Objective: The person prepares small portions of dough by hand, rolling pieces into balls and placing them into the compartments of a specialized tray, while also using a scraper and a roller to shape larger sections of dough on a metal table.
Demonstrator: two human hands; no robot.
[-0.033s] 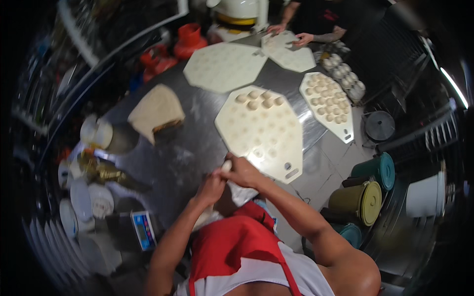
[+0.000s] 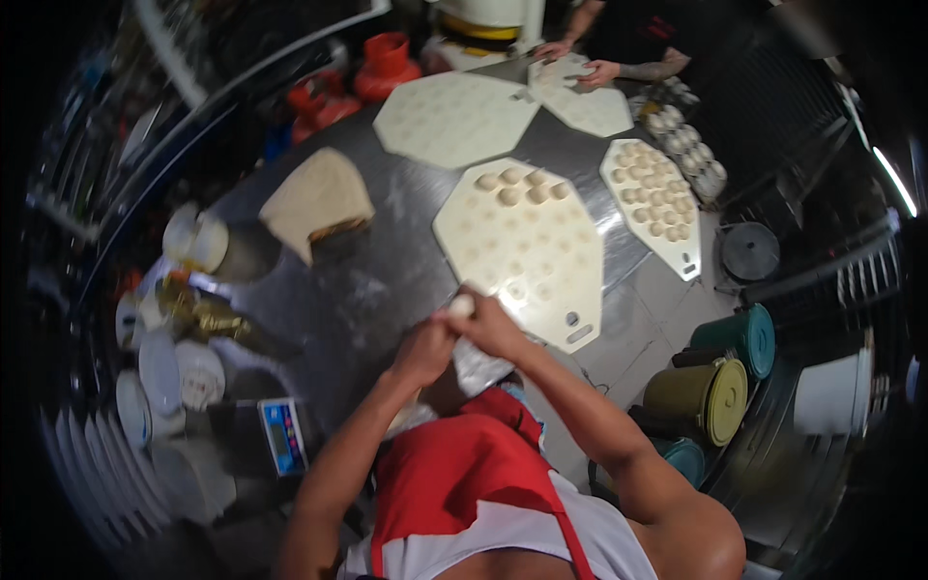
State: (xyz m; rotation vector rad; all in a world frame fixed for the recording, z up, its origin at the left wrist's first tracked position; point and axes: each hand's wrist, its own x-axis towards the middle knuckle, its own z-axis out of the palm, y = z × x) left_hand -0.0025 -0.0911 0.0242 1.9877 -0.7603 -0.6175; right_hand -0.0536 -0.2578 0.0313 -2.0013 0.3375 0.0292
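Observation:
At the table's near edge my two hands are together around a small pale lump of dough [image 2: 462,306], which bulges up between the fingers. My left hand [image 2: 425,353] is closed around its lower part, mostly hiding it. Pressed against it, my right hand [image 2: 491,329] has its thumb and fingers curled on the dough. Just beyond lies a white octagonal board [image 2: 527,232] with round dimples, several dough balls [image 2: 509,196] sitting in its far rows. Under my hands hangs a crumpled clear plastic bag [image 2: 478,369].
A cloth-like tan cover [image 2: 317,198] lies on the metal table [image 2: 372,251]. A filled board [image 2: 665,217] and egg trays [image 2: 688,150] stand right; another dimpled board [image 2: 454,121] lies beyond. A co-worker's hands [image 2: 597,72] touch a far board. Left are tubs [image 2: 198,372] and a scale [image 2: 282,437].
The whole view has shifted slightly, the table things sitting a little farther right. My hands stay together, and the dough between them looks rounder at the top.

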